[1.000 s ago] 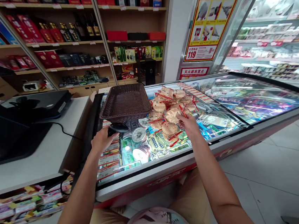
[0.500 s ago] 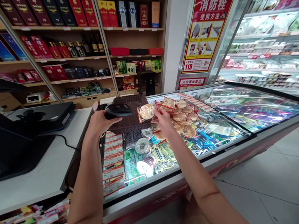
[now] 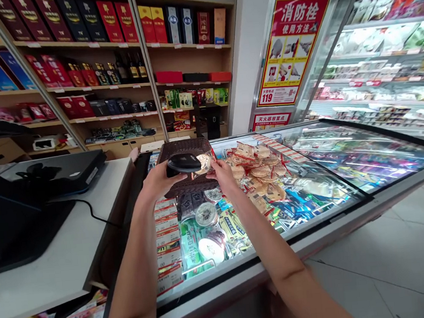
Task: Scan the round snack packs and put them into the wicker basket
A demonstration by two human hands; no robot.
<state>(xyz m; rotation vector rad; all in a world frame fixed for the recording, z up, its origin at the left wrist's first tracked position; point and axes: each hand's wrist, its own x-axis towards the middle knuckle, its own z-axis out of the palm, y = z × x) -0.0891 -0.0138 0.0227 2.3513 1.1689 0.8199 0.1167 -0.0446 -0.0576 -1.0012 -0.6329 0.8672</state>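
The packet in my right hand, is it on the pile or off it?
Off it: your right hand holds the packet left of the pile, partly behind the scanner.

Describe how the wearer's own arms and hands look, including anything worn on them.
The left hand and right hand are ungloved. The left forearm and right forearm are bare, with no sleeve, watch or bracelet showing. Rings are too small to tell.

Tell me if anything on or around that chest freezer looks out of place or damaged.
The wrapped round snacks lie in a loose, jumbled heap on the freezer's glass top, beside the basket rather than in neat rows, which looks untidy. I see no spill; they show too small to judge for damage.
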